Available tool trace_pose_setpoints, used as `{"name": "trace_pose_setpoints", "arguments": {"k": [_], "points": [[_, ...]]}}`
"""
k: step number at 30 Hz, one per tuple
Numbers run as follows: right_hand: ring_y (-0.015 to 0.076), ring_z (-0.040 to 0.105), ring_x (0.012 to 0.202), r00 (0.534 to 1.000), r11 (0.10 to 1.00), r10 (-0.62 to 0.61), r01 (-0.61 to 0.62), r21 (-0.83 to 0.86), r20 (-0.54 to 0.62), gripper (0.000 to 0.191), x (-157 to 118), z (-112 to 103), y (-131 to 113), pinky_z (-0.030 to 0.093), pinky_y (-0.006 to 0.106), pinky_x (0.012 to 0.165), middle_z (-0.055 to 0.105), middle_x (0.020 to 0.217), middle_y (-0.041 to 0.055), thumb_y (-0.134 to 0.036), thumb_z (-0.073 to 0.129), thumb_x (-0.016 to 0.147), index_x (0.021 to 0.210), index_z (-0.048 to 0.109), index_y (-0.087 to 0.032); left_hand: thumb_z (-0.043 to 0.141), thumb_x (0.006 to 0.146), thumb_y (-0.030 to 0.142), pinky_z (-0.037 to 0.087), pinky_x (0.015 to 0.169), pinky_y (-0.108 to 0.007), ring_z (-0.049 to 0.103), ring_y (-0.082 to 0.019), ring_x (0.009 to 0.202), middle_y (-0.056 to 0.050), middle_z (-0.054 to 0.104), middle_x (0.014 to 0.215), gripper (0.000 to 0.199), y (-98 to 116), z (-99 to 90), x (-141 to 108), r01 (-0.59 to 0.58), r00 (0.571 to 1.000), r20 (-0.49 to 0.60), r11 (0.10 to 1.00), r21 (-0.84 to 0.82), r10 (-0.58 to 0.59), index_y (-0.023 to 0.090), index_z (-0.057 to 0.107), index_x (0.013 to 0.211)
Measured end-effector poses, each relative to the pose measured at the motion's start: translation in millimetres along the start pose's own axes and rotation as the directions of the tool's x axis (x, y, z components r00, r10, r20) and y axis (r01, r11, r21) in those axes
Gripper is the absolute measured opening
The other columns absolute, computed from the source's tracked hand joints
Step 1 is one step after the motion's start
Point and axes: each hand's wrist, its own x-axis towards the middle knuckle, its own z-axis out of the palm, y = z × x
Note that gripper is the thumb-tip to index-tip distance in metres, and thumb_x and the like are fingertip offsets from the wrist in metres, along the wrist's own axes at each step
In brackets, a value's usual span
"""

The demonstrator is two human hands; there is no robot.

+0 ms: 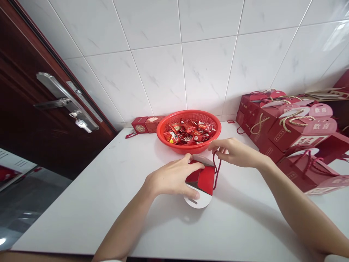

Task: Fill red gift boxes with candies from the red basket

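Note:
A small red gift box (206,179) with its top open stands on the white table, a rounded white flap with a slot hanging toward me. My left hand (174,177) grips the box from the left, fingers over its top edges and thumb on the white flap. A dark red cord (217,176) loops from the box's right side. My right hand (231,152) pinches the upper part of that cord, just in front of the basket. Behind the box sits a red plastic basket (188,148) holding wrapped sweets (191,131).
Several red gift boxes with cord handles (283,131) are grouped at the right. Two small red boxes (147,124) lie left of the basket by the tiled wall (158,72). A dark door (32,91) with keys in its lock stands at the left, beside the table (89,203).

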Motion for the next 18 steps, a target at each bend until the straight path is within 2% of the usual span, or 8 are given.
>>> {"name": "trace_pose_setpoints", "arguments": {"k": [3, 5, 7, 9, 11, 13, 15, 18], "points": [[0.0184, 0.069, 0.078, 1.0, 0.996, 0.021, -0.02, -0.089, 0.003, 0.028, -5.6, -8.4, 3.4, 0.051, 0.029, 0.072, 0.075, 0.092, 0.005, -0.005, 0.047, 0.079, 0.092, 0.068, -0.018, 0.074, 0.069, 0.054, 0.047, 0.072, -0.031, 0.061, -0.025, 0.095, -0.005, 0.049, 0.122, 0.074, 0.7, -0.8, 0.0, 0.029, 0.999, -0.036, 0.999, 0.021, -0.029, 0.035, 0.05, 0.136], [0.0197, 0.069, 0.08, 1.0, 0.989, 0.024, -0.021, -0.146, 0.015, 0.025, -11.7, -16.4, 3.2, 0.051, 0.03, 0.071, 0.076, 0.094, 0.0049, -0.01, 0.051, 0.08, 0.094, 0.069, -0.019, 0.074, 0.067, 0.057, 0.046, 0.067, -0.03, 0.061, -0.025, 0.089, -0.005, 0.05, 0.117, 0.074, 0.4, -0.6, 0.5, 0.056, 0.997, -0.052, 0.998, 0.025, -0.054, 0.031, 0.049, 0.132], [0.0212, 0.07, 0.085, 1.0, 0.991, -0.02, 0.022, -0.133, 0.02, 0.023, -18.5, -23.3, -1.5, 0.052, 0.032, 0.073, 0.076, 0.099, 0.0051, -0.019, 0.056, 0.082, 0.101, 0.07, -0.021, 0.075, 0.065, 0.059, 0.045, 0.064, -0.03, 0.061, -0.024, 0.087, -0.005, 0.05, 0.113, 0.072, 0.0, -0.3, 1.1, 0.066, 0.995, -0.071, 0.998, 0.014, -0.065, 0.028, 0.05, 0.126], [0.0213, 0.069, 0.09, 0.995, 0.994, -0.101, 0.102, -0.049, 0.018, 0.024, -23.5, -24.9, -11.1, 0.052, 0.033, 0.079, 0.075, 0.104, 0.0055, -0.028, 0.058, 0.086, 0.105, 0.07, -0.022, 0.076, 0.064, 0.058, 0.046, 0.064, -0.03, 0.061, -0.024, 0.088, -0.004, 0.049, 0.112, 0.07, -0.1, 0.2, 1.6, 0.05, 0.994, -0.099, 0.999, -0.019, -0.052, 0.027, 0.049, 0.121], [0.0191, 0.068, 0.088, 0.981, 0.982, -0.187, 0.185, 0.043, 0.051, 0.022, -24.6, -17.9, -23.3, 0.051, 0.031, 0.079, 0.074, 0.102, 0.0054, -0.029, 0.054, 0.091, 0.104, 0.071, -0.022, 0.077, 0.065, 0.057, 0.046, 0.064, -0.03, 0.06, -0.022, 0.086, -0.004, 0.047, 0.113, 0.065, 0.0, 1.0, 2.3, 0.026, 0.992, -0.121, 0.998, -0.06, -0.033, 0.026, 0.048, 0.115], [0.0162, 0.065, 0.08, 0.96, 0.971, -0.237, 0.229, 0.072, 0.146, 0.022, -21.2, -3.1, -34.9, 0.049, 0.028, 0.073, 0.073, 0.091, 0.0041, -0.025, 0.05, 0.095, 0.097, 0.072, -0.022, 0.076, 0.066, 0.056, 0.045, 0.061, -0.029, 0.058, -0.02, 0.081, -0.003, 0.046, 0.112, 0.059, 0.0, 2.3, 3.0, 0.021, 0.991, -0.132, 0.996, -0.087, -0.032, 0.026, 0.047, 0.107], [0.0144, 0.061, 0.07, 0.949, 0.978, -0.202, 0.206, 0.006, 0.242, 0.024, -15.0, 13.9, -43.6, 0.043, 0.027, 0.065, 0.069, 0.081, 0.0029, -0.022, 0.049, 0.096, 0.086, 0.07, -0.021, 0.075, 0.066, 0.055, 0.044, 0.058, -0.028, 0.056, -0.018, 0.077, -0.003, 0.045, 0.111, 0.055, -0.2, 3.8, 3.6, 0.021, 0.989, -0.141, 0.995, -0.093, -0.034, 0.025, 0.045, 0.101], [0.0139, 0.055, 0.062, 0.955, 0.98, -0.094, 0.138, -0.143, 0.282, 0.028, -7.2, 29.2, -49.8, 0.036, 0.027, 0.06, 0.065, 0.073, 0.0022, -0.024, 0.05, 0.097, 0.074, 0.065, -0.019, 0.075, 0.065, 0.057, 0.043, 0.057, -0.028, 0.055, -0.017, 0.074, -0.002, 0.046, 0.109, 0.057, 0.0, 4.1, 2.9, 0.035, 0.987, -0.153, 0.994, -0.099, -0.05, 0.025, 0.043, 0.098]]}}
